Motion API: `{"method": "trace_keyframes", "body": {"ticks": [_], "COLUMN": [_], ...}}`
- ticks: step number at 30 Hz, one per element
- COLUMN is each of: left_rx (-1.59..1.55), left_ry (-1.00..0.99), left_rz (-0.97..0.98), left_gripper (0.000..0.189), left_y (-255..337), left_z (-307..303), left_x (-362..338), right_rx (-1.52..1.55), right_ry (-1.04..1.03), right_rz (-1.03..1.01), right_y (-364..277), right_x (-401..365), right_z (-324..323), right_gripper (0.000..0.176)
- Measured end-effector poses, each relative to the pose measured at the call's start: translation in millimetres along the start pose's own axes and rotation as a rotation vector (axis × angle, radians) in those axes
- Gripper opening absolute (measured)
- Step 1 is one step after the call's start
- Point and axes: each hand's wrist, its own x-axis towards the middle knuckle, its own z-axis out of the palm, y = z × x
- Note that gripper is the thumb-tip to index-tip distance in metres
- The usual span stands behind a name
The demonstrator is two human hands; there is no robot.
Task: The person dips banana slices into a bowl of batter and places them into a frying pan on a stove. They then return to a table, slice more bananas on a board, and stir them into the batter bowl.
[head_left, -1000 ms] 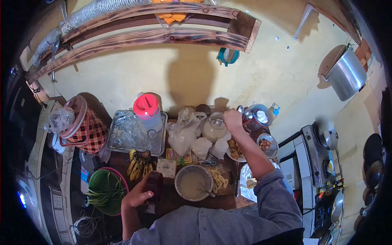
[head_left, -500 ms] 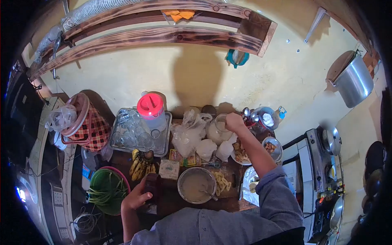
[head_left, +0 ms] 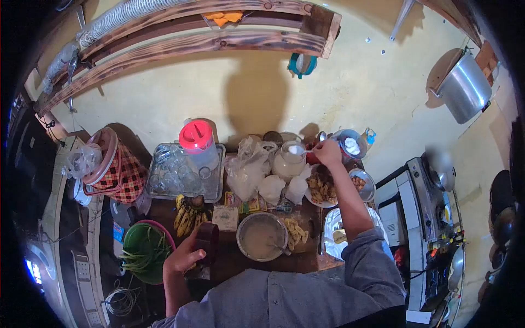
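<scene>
My right hand (head_left: 327, 153) is closed around the handle of a spoon (head_left: 310, 151). White powder (head_left: 296, 149) is heaped on the spoon's bowl, at the mouth of a glass jar (head_left: 289, 167) holding more white powder. At the table's near left, my left hand (head_left: 185, 256) grips a dark reddish-brown container (head_left: 206, 244); its inside cannot be seen clearly. Between the hands stands a metal bowl (head_left: 239, 241) of pale, thick liquid with a utensil in it. Sliced bananas (head_left: 296, 234) lie against its right side.
A tray (head_left: 219, 188) of glasses and a red-lidded pitcher (head_left: 196, 136) stand at back left. White plastic bags (head_left: 244, 175), bananas (head_left: 189, 217) and a small box (head_left: 225, 218) crowd the middle. Fried pieces (head_left: 321, 186) lie beneath my right forearm; a stove (head_left: 425, 213) is farther right.
My right hand has risen from the jar's mouth and moved slightly right, bringing up a spoon with white powder. My left hand still holds the dark container, which looks more tilted.
</scene>
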Motion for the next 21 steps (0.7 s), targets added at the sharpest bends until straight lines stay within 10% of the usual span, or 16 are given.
{"method": "trace_keyframes", "body": {"ticks": [21], "left_rx": [0.089], "left_ry": [-0.140], "left_rz": [-0.005], "left_gripper": [0.114], "left_y": [13], "left_z": [15], "left_x": [-12], "right_rx": [0.110], "right_ry": [-0.116], "right_rz": [-0.308], "right_y": [-41], "right_x": [-232], "right_z": [27], "right_gripper": [0.011]}}
